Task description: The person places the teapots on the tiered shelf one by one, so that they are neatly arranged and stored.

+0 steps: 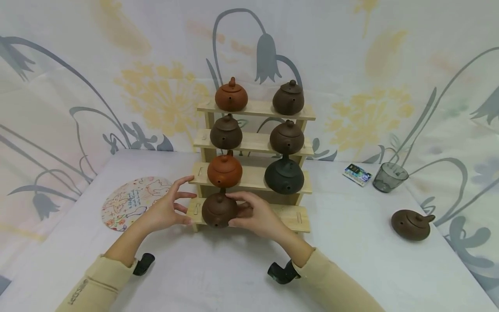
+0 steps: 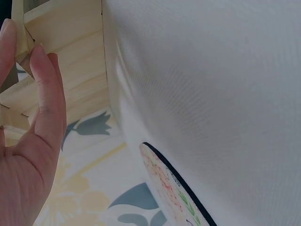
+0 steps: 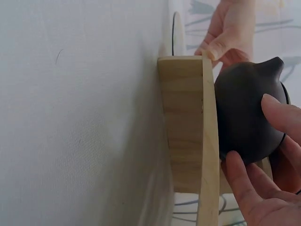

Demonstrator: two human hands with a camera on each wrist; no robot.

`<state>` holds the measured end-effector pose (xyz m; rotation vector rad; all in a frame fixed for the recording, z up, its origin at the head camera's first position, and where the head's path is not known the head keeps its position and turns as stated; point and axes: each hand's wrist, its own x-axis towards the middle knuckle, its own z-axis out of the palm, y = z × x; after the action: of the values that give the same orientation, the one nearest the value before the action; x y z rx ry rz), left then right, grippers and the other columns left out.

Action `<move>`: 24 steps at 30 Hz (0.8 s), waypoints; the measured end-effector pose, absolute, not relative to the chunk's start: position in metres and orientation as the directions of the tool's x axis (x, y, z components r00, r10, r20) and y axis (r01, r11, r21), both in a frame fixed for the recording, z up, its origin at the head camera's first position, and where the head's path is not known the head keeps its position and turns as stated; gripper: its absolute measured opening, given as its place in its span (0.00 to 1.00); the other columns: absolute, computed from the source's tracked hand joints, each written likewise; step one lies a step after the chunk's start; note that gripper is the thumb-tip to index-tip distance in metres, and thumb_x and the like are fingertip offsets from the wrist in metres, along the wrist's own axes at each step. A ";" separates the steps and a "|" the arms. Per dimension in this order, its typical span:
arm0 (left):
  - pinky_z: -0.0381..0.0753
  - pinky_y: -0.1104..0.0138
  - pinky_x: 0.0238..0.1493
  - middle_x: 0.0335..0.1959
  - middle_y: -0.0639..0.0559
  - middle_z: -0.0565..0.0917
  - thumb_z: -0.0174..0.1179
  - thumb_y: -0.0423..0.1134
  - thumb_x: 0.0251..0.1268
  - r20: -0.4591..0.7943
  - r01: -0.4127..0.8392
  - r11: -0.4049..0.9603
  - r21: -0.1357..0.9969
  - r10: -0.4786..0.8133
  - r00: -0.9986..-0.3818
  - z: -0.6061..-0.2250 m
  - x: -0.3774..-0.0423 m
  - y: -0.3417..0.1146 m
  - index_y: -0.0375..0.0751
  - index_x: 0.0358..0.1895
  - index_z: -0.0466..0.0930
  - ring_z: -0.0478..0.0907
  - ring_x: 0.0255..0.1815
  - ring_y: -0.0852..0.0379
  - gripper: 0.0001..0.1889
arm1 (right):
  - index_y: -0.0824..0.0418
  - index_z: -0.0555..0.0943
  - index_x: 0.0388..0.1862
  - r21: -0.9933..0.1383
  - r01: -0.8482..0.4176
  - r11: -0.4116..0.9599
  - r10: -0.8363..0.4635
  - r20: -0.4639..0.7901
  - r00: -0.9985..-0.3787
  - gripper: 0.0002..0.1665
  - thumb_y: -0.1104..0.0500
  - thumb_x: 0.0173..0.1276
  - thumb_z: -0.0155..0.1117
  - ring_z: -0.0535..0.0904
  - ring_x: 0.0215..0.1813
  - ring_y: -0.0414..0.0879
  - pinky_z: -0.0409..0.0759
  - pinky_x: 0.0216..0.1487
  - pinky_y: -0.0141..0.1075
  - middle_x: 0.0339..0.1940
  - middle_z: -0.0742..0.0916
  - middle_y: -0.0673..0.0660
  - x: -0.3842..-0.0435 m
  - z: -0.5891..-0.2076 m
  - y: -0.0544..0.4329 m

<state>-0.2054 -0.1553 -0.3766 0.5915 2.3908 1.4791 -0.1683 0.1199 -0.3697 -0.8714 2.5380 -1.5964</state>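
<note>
My right hand holds a dark brown teapot at the left of the lowest step of a wooden display stand. In the right wrist view, its thumb and fingers curl round the dark pot body, beside the board. My left hand grips the stand's left end, fingers bent at the board edges. The left wrist view shows its fingertips at a board corner. Above the held pot sits an orange-red teapot.
More teapots stand on the upper steps, including a dark green one. At right are a brown teapot, a grey translucent cup and a small printed card. A round patterned mat lies at left.
</note>
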 end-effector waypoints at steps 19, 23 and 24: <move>0.79 0.61 0.35 0.60 0.30 0.68 0.70 0.22 0.42 -0.022 0.194 0.407 0.893 0.470 -0.883 -0.374 -0.203 -0.155 0.55 0.72 0.42 0.79 0.38 0.47 0.57 | 0.67 0.78 0.47 -0.826 -0.425 0.370 -0.221 0.366 -0.904 0.21 0.69 0.52 0.72 0.77 0.49 0.56 0.76 0.48 0.41 0.46 0.82 0.58 -0.129 -0.373 0.201; 0.78 0.60 0.36 0.60 0.28 0.67 0.70 0.22 0.43 -0.013 0.201 0.394 0.897 0.479 -0.877 -0.373 -0.203 -0.154 0.54 0.72 0.41 0.79 0.38 0.47 0.57 | 0.67 0.79 0.45 -0.792 -0.438 0.425 -0.155 0.413 -0.897 0.20 0.71 0.52 0.71 0.77 0.47 0.54 0.78 0.46 0.40 0.44 0.82 0.58 -0.119 -0.375 0.224; 0.78 0.60 0.36 0.60 0.29 0.67 0.70 0.22 0.43 -0.012 0.203 0.394 0.896 0.480 -0.877 -0.373 -0.203 -0.154 0.54 0.72 0.41 0.79 0.38 0.47 0.57 | 0.67 0.79 0.45 -0.783 -0.436 0.444 -0.137 0.422 -0.896 0.20 0.71 0.51 0.71 0.78 0.47 0.54 0.78 0.46 0.39 0.44 0.82 0.58 -0.116 -0.375 0.230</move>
<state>-0.2030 -0.1540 -0.3729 0.6005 2.3860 1.4774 -0.1163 0.2296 -0.3747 -0.5968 2.9118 -1.7366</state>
